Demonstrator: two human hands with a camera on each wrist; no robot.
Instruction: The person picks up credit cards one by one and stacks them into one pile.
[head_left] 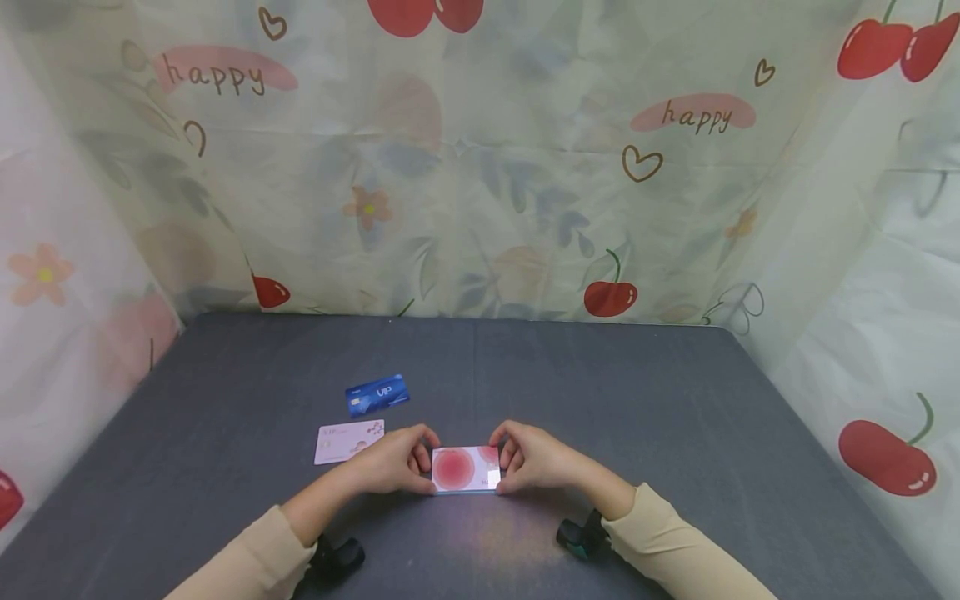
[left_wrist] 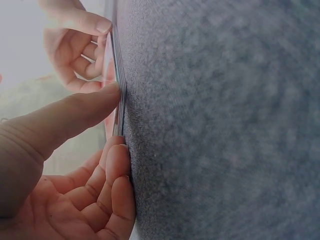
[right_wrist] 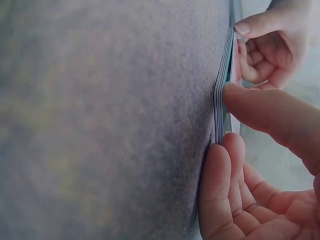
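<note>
A small stack of cards (head_left: 466, 469) lies at the front middle of the table, its top card pale pink with a large red circle. My left hand (head_left: 393, 460) pinches the stack's left end between thumb and fingers. At the opposite end, my right hand (head_left: 537, 458) grips it the same way. Several thin layered card edges (right_wrist: 218, 105) show in the right wrist view, close along the dark cloth. In the left wrist view the thumb (left_wrist: 95, 107) presses the near long edge. Left of the stack lies a pink VIP card (head_left: 347, 442), partly behind the left hand.
Beyond the pink card lies a blue VIP card (head_left: 377, 395), slightly turned. Dark grey cloth covers the table (head_left: 600, 383). A patterned curtain (head_left: 480, 208) hangs along the back and both sides. Black wrist cameras (head_left: 582, 537) sit below the beige sleeves.
</note>
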